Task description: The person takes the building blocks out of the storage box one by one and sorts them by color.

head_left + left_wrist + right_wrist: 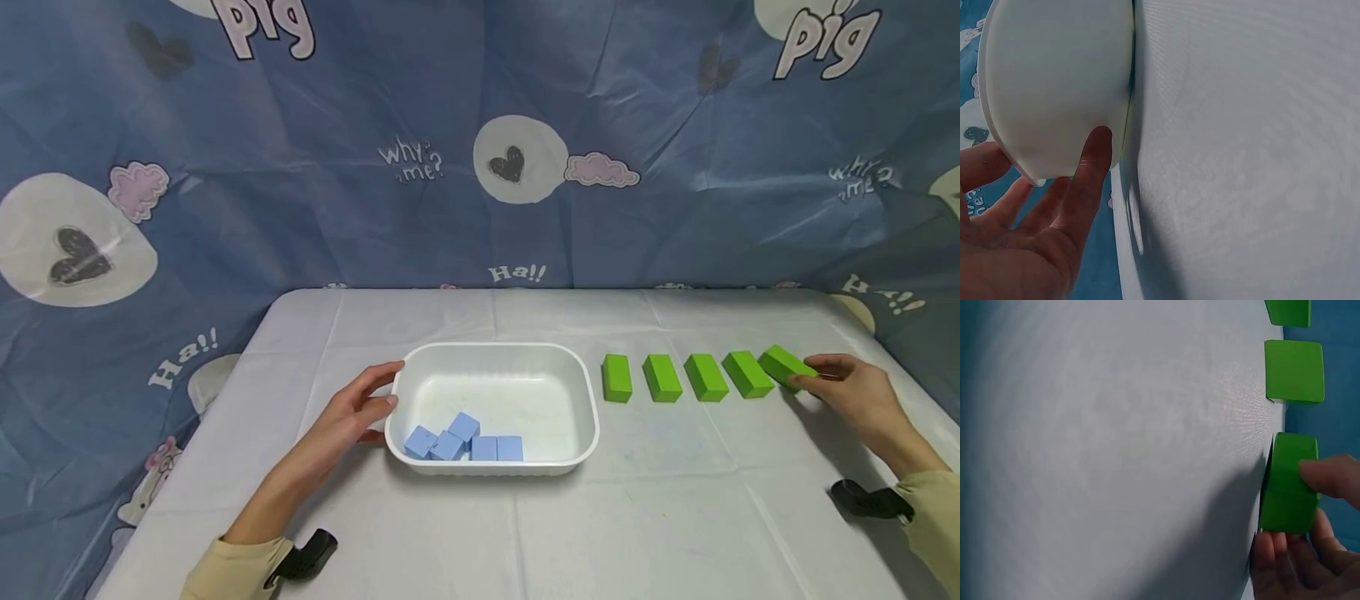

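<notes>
A white plastic tray [495, 469] stands on the table, with several light-blue blocks [447, 446] gathered along its near side. My left hand [341, 421] grips the tray's left end, its thumb at the rim; in the left wrist view, a finger [1088, 169] lies against the outer wall [1060, 75]. Farther right, my right hand [855, 392] pinches the rightmost green block [782, 365] at its right end. Seen from the right wrist, the thumb [1332, 478] presses that block [1288, 500] while the other fingers sit around its end. This block is turned at an angle.
Several more green blocks [706, 377] form a spaced row between the tray and my right hand. White cloth [600, 533] covers the table. A blue printed curtain [360, 217] hangs behind the table and down its left side.
</notes>
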The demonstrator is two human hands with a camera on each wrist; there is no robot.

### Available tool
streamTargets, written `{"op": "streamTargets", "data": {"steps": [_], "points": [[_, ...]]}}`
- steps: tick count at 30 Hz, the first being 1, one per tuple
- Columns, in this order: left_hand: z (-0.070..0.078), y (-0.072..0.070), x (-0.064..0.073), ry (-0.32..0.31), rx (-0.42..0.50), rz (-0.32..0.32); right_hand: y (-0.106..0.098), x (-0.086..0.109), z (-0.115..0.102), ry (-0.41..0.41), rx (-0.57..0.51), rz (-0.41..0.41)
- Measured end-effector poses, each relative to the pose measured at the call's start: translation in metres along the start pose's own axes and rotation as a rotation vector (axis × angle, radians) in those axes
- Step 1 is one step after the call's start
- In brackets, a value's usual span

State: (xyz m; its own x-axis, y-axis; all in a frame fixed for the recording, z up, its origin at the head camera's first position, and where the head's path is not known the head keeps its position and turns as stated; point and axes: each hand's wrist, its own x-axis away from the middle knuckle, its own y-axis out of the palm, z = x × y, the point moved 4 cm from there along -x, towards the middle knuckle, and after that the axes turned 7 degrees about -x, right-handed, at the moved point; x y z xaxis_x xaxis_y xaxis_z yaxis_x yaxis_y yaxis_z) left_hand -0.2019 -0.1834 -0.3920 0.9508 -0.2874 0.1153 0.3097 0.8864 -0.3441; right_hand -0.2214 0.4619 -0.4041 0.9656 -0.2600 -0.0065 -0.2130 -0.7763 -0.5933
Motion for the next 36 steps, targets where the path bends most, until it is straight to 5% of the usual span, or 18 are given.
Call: {"op": "streamTargets", "data": {"steps": [13, 25, 36], "points": [[0.001, -0.001, 0.000, -0.004, 0.001, 0.001, 0.005, -0.003, -0.005, -0.029, -0.096, -0.087], [0.001, -0.001, 0.001, 0.002, 0.010, -0.006, 0.004, 0.002, -0.005, -0.046, 0.044, -0.079], [0.001, 0.000, 0.000, 0.000, 0.003, -0.003, -0.003, 0.012, -0.023, -0.182, 0.100, 0.121]]}}
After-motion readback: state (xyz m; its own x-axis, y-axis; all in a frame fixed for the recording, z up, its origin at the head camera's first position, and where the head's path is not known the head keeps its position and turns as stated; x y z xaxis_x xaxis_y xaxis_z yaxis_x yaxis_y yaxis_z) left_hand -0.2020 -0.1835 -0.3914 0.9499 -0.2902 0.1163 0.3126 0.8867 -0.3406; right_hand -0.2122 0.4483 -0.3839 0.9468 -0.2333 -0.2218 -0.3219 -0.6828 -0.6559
